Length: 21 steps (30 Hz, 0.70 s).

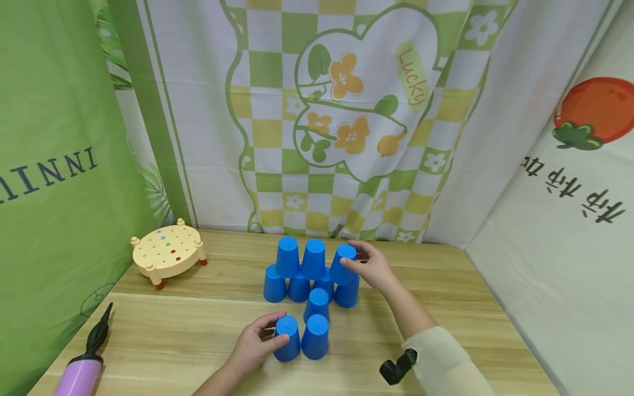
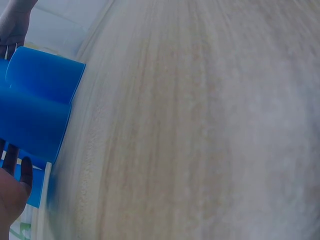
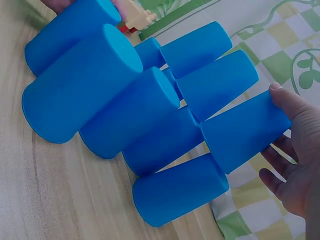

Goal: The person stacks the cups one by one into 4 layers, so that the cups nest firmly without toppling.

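One blue cup (image 1: 340, 273) points mouth-down, long axis nearly vertical, above the lower cups (image 1: 348, 295); half-curled fingers of the right hand (image 1: 375, 270) pinch it. The left hand (image 1: 251, 345) similarly grips the front-left cup (image 1: 288, 347) on the table (image 1: 173, 335). Cup insides are hidden.

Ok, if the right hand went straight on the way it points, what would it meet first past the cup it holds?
Probably the upper row's middle blue cup, just left of the held cup, though depth is unclear and the right hand might pass behind.
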{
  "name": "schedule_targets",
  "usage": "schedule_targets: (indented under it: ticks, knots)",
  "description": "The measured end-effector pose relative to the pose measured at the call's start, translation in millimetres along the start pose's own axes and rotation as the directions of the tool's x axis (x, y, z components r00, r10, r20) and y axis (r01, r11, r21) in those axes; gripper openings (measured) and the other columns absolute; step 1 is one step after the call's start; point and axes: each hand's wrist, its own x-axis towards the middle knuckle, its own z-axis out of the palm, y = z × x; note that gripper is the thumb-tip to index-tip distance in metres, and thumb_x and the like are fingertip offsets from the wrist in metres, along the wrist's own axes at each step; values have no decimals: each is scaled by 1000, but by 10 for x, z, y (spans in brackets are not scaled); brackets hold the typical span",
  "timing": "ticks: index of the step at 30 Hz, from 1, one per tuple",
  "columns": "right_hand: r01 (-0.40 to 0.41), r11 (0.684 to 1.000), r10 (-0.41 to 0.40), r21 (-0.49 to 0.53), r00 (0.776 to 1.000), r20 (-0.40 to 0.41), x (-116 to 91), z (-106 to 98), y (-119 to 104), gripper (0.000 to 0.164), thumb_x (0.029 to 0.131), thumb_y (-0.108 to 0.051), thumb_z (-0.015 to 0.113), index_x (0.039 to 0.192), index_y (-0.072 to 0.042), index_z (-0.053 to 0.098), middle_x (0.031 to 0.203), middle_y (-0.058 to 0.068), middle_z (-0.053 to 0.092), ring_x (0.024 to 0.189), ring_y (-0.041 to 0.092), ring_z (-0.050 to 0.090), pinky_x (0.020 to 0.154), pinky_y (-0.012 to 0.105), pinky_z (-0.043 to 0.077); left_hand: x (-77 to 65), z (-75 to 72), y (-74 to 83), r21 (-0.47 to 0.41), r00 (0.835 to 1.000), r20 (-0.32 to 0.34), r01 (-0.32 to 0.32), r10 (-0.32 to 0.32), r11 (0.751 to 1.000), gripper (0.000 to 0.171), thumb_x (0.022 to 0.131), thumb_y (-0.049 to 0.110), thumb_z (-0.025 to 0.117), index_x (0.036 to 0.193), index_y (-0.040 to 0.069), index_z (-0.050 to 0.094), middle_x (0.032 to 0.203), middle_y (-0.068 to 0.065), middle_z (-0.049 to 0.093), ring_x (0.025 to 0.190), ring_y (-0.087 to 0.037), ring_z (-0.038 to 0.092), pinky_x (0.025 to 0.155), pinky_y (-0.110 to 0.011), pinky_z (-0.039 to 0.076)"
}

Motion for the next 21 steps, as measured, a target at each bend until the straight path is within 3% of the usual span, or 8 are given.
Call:
schedule_targets:
  ticks: [21]
  knots:
    - [25,1000,-25,5,1000,18,92,61,53,63,90,-31,71,144,-13,46,138,19,54,124,36,55,100,50,50,15,-22,-52,2,1000,12,1,-1,1000,56,88,30,74,134,4,58,135,-17,59,122,-32,55,103,-48,49]
